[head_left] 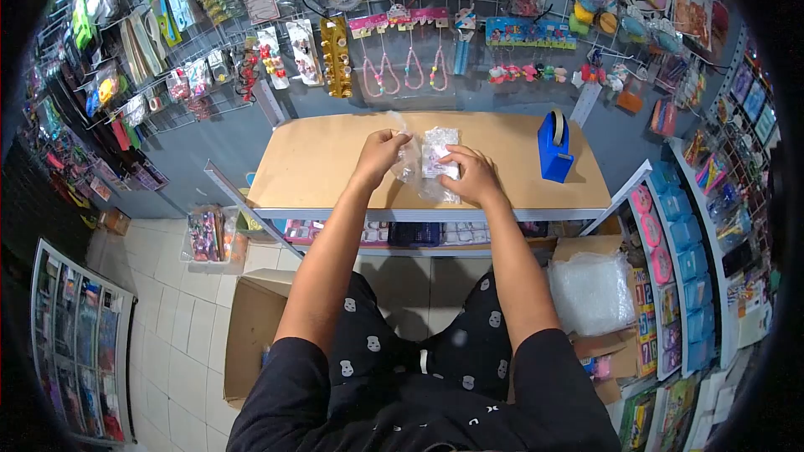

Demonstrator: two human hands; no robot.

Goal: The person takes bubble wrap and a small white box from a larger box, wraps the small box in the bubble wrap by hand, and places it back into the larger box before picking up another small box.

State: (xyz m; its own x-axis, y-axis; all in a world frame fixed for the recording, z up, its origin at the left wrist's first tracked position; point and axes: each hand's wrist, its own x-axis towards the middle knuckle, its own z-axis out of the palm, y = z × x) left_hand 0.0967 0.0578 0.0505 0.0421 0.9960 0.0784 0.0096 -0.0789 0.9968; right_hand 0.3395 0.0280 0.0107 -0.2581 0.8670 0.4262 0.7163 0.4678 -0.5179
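A small item in clear bubble wrap (441, 141) lies near the middle of the wooden table (314, 159). My left hand (382, 153) pinches the loose edge of the clear wrap at the left of the item, with the film lifted a little off the table. On the item's right side rests my right hand (469, 174), its fingers bent over the wrapped piece and pressing on it. What lies inside the wrap is too small to make out. A blue tape dispenser (554, 149) stands at the table's right side.
Wire racks of hanging accessories (402, 21) rise behind the table. An open cardboard box (251, 335) stands at lower left, beyond it a plastic bin (213, 238). At right are a bubble wrap bundle (592, 293) and shelves with blue packs (691, 268).
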